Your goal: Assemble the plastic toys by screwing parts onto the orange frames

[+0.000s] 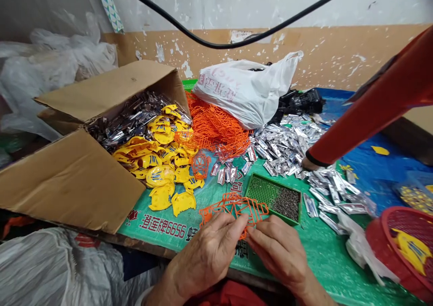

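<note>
Green sheet (pixel 324 252); hands (pixel 211 245) hold orange frame (pixel 233 201).

The wall (pixel 270 3) behind is grey-white above and tan below, and the tan band (pixel 338 57) is scuffed and spotted with pale patches where the paint has flaked. A black cable (pixel 216 46) sags across it in a long curve. At the upper left hangs a patterned strip (pixel 108 8). The table is covered with a printed green sheet (pixel 318 247) and, on the right, a blue sheet (pixel 368 161). Light glints on the green plastic.
</note>
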A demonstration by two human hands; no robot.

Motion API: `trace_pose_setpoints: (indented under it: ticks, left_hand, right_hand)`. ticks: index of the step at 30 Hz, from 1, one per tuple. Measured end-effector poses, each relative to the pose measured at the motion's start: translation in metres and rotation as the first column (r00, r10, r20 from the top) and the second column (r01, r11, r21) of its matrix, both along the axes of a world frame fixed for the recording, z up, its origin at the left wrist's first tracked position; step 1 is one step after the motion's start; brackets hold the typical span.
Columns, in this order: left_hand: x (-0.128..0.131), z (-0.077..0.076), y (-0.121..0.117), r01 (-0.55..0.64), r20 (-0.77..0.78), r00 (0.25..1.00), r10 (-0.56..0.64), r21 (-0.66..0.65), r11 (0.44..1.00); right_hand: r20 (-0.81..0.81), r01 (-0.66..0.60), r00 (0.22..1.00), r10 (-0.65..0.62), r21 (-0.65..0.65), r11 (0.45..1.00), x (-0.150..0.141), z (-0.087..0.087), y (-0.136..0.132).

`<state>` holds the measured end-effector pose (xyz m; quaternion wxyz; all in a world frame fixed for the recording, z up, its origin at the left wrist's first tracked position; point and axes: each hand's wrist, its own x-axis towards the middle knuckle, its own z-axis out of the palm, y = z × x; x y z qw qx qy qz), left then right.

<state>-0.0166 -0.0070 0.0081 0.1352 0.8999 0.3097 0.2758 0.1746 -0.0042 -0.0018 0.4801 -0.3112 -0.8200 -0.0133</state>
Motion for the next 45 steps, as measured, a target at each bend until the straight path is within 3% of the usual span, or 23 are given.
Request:
trace_pose_setpoints:
  ticks: [5,10,20,30,34,37,40,45]
  left_hand:
    - [-0.003,0.001,-0.001,0.024,0.009,1.000,-0.024,-0.022,0.999]
    - [-0.005,0.000,-0.001,0.007,0.004,1.000,-0.007,0.045,0.999]
    - [-0.003,0.003,0.003,-0.003,-0.015,1.000,0.005,0.119,0.993]
    - [0.006,0.002,0.002,-0.138,-0.008,0.990,0.139,0.076,0.988]
    - [0.008,0.006,-0.001,-0.265,0.114,0.962,0.247,0.202,0.943]
    - [0.004,0.011,-0.005,-0.381,0.255,0.919,0.301,0.382,0.842]
    - [0.000,0.014,-0.007,-0.471,0.250,0.882,0.399,0.446,0.761]
    - [0.004,0.009,-0.004,-0.470,0.174,0.881,0.439,0.420,0.776]
  right_hand:
    - [0.044,0.021,0.999,-0.021,-0.002,1.000,0.001,-0.004,-0.002]
    - [0.122,0.021,0.992,-0.025,0.038,0.999,0.003,-0.008,-0.003]
    - [0.102,0.072,0.992,-0.074,0.028,0.997,0.001,-0.009,-0.001]
    - [0.064,0.036,0.997,-0.036,-0.003,0.999,-0.003,-0.014,0.001]
    - [-0.001,0.091,0.996,-0.091,-0.029,0.995,0.002,-0.007,0.004]
    - [-0.046,0.146,0.987,-0.151,-0.092,0.985,0.007,-0.004,0.005]
    - [-0.074,0.172,0.981,-0.181,-0.108,0.979,0.009,-0.004,0.004]
    - [-0.100,0.172,0.978,-0.181,-0.089,0.981,0.009,-0.008,0.001]
